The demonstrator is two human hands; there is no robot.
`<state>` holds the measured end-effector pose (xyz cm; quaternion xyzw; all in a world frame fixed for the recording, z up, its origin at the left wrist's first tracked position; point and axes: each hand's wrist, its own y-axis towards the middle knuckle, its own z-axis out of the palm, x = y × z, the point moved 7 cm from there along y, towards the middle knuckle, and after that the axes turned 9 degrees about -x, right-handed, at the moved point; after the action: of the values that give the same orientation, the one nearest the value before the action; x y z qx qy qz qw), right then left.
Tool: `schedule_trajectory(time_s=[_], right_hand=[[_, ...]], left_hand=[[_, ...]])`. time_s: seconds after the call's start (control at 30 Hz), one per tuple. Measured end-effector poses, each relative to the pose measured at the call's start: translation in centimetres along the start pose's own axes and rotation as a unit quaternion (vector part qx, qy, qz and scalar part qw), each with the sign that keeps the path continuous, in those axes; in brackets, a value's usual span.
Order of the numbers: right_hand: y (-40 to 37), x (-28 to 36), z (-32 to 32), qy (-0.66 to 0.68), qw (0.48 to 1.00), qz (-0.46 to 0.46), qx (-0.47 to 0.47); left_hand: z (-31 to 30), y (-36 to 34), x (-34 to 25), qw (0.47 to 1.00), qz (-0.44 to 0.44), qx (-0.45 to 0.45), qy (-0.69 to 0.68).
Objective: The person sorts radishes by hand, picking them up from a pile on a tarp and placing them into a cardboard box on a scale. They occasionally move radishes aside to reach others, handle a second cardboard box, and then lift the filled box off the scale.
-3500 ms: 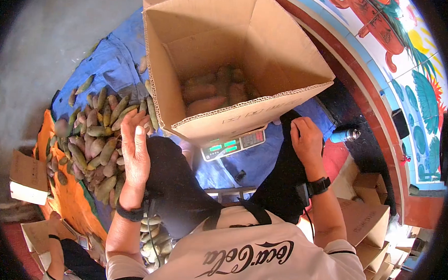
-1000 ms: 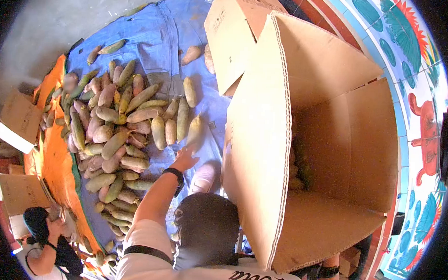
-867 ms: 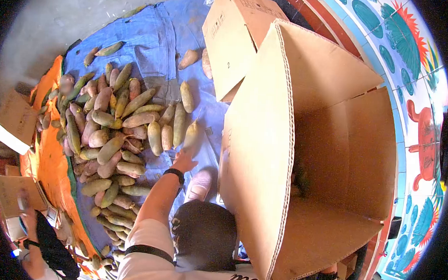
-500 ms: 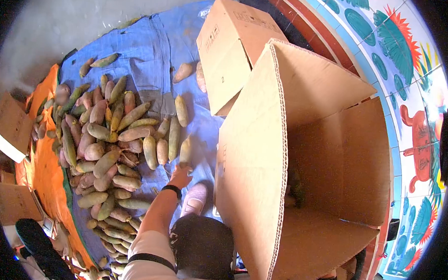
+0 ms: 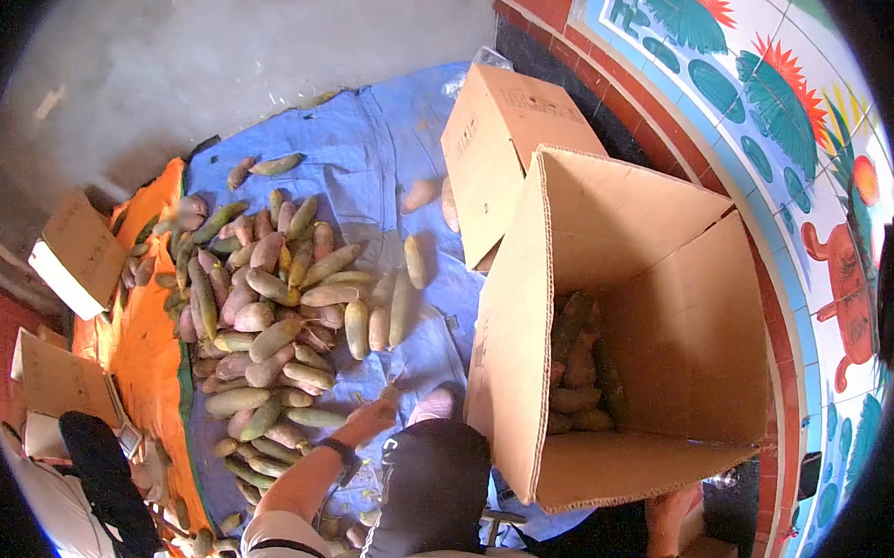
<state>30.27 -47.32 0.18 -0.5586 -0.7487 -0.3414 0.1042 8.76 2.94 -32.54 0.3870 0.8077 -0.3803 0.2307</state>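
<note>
My left hand [image 5: 369,421], with a black band at the wrist, is closed round a radish [image 5: 391,389]; only its end shows past the fingers. To its left lies a big heap of long green and pinkish radishes [image 5: 274,346]. A tall open cardboard box [image 5: 509,352] stands to the right, with several radishes [image 5: 578,365] at its bottom. At the box's lower right edge is my right hand [image 5: 670,508], near the outside wall. Its fingers are hidden behind the cardboard.
A blue tarp [image 5: 323,139] lies under the heap, with an orange sheet [image 5: 147,301] beside it. Another carton [image 5: 493,146] stands behind the open box. At left are smaller boxes [image 5: 79,248] and another person's dark sleeve [image 5: 104,474]. A painted tile wall [image 5: 715,91] curves along the right.
My left hand has picked up the radish that lay apart from the heap and drawn it back towards me. The view has shifted, so radishes inside the box and my right hand now show.
</note>
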Motion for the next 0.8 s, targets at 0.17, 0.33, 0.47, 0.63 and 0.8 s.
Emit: schedule_trajectory(time_s=[0.17,0.33,0.47,0.63,0.8], right_hand=[[1.6,5.3,0.5,-0.145,0.980,-0.127,0.054],[2.0,6.4,0.3,-0.112,0.982,-0.148,0.021],[2.0,7.2,-0.3,-0.081,0.985,-0.151,-0.001],[1.7,6.9,-1.0,-0.070,0.985,-0.152,-0.037],[1.4,6.3,-1.1,-0.060,0.985,-0.155,-0.037]], left_hand=[[-1.8,-4.5,-1.5,0.991,0.089,-0.022,-0.095],[-7.8,-8.8,-8.0,0.981,-0.056,-0.093,-0.164],[-12.7,-10.1,-13.0,0.953,-0.072,-0.150,-0.252],[-20.2,-13.3,-24.1,0.883,0.197,-0.303,-0.300],[-22.6,-17.3,-35.9,0.831,0.337,-0.237,-0.374]])
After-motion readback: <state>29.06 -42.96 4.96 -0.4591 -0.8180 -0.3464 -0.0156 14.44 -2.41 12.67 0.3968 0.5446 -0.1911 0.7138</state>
